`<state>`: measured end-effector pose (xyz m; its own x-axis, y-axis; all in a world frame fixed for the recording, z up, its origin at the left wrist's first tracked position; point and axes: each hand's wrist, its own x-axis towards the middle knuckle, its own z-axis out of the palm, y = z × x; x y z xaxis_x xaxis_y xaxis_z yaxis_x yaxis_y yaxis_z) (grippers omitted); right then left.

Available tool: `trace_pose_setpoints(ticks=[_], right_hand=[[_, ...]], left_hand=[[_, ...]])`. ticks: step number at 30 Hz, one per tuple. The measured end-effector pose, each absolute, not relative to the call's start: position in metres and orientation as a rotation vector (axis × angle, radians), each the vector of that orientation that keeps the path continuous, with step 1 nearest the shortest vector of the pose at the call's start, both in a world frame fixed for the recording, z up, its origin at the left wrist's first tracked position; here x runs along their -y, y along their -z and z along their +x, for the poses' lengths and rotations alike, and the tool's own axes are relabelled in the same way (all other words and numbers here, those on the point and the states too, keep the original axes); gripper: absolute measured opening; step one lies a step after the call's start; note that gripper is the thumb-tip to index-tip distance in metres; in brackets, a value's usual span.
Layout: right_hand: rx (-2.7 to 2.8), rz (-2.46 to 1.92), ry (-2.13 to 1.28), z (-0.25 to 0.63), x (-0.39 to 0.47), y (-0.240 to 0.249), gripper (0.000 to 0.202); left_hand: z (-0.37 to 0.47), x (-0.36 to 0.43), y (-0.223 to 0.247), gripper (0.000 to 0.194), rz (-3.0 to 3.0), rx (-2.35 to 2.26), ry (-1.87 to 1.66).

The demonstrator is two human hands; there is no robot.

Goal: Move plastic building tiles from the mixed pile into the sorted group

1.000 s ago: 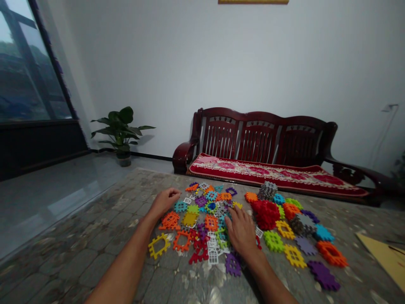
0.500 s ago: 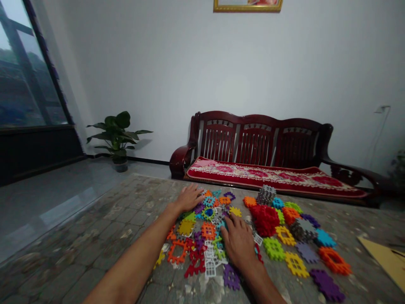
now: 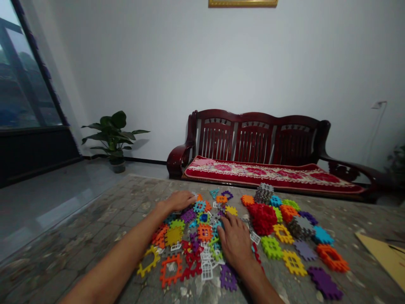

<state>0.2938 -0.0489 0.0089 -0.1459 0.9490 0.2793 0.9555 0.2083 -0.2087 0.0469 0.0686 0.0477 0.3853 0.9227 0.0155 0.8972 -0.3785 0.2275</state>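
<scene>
My left hand (image 3: 181, 200) lies at the far left edge of a loose heap of plastic interlocking tiles, its bent fingers touching the pieces; the fingertips are partly hidden. Lying palm down on the heap's right side, my right hand (image 3: 236, 236) has its fingers apart. Between the hands are a blue tile (image 3: 199, 206), an orange window tile (image 3: 205, 232) and white window-shaped pieces (image 3: 206, 269). Nearer to me lie a yellow ring-shaped tile (image 3: 148, 261), an orange frame tile (image 3: 171, 271) and a purple tile (image 3: 228, 277).
Sorted tiles stand at the right: a red pile (image 3: 263, 218), a tall grey stack (image 3: 264, 194), a green stack (image 3: 271, 247) and a purple stack (image 3: 325, 283). A tan board (image 3: 379, 255) lies farther right on the patterned table (image 3: 104, 236). Behind is a wooden bench (image 3: 253, 141).
My left hand has moved left and slightly nearer. Tiles on the heap's left side have spread left and toward me. My right hand has barely moved, and the view has shifted slightly.
</scene>
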Motion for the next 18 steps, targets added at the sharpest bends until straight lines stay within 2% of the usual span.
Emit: trace_pose_setpoints(ticks=[2, 4, 7, 11, 18], right_hand=[[2.136, -1.783, 0.022, 0.293, 0.049, -0.01, 0.036], [2.128, -1.781, 0.024, 0.293, 0.049, -0.01, 0.036], [2.115, -1.782, 0.035, 0.293, 0.049, -0.008, 0.036], [2.11, -1.789, 0.033, 0.292, 0.048, -0.006, 0.036], [2.107, -1.781, 0.027, 0.292, 0.049, -0.005, 0.036]], left_hand=[[0.056, -0.073, -0.053, 0.054, 2.492, -1.748, -0.196], [0.076, -0.08, -0.057, 0.051, 2.546, -1.758, -0.252], [0.12, -0.092, -0.055, 0.045, 2.626, -1.522, -0.333], [0.17, -0.103, -0.046, 0.053, 2.585, -1.336, -0.142], [0.169, -0.099, -0.031, 0.058, 2.505, -1.356, -0.007]])
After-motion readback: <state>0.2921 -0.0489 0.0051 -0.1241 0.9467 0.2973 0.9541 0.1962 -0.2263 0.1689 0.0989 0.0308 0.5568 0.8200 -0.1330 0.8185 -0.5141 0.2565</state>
